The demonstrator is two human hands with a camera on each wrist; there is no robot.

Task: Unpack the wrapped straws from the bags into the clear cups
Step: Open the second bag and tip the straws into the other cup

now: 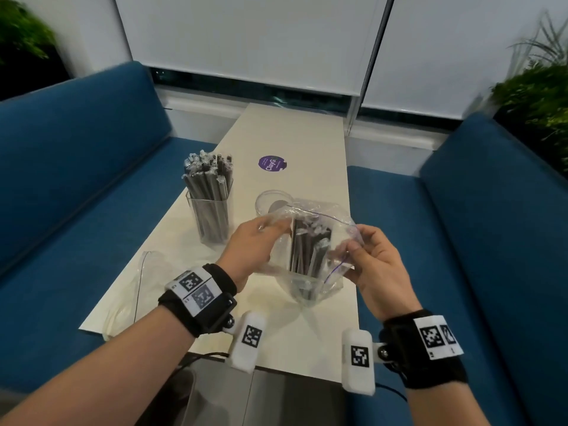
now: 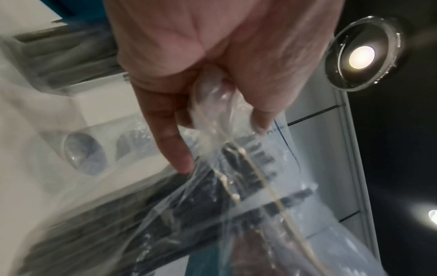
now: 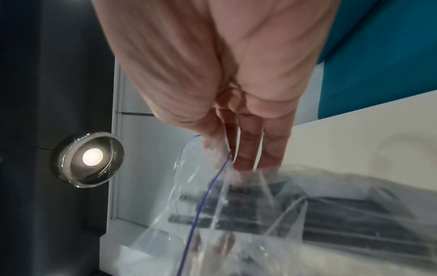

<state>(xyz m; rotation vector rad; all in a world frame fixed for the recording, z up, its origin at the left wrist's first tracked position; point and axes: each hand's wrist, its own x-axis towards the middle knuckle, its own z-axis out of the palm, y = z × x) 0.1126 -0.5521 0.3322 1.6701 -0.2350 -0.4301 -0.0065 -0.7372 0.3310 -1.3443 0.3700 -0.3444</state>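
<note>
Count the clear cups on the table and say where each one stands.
2. A straw-filled clear cup stands left of the hands; an empty clear cup stands behind the zip bag, which partly hides it. No others show.

1. The head view looks forward and down from above and behind both hands, taking in the table (image 1: 276,133) beyond them.
2. The left wrist view looks along the left hand (image 2: 212,56), close, upward past its fingers.
3. The right wrist view looks along the right hand (image 3: 224,74), equally close.
4. All three views share the bag (image 1: 310,259) between the hands.
</note>
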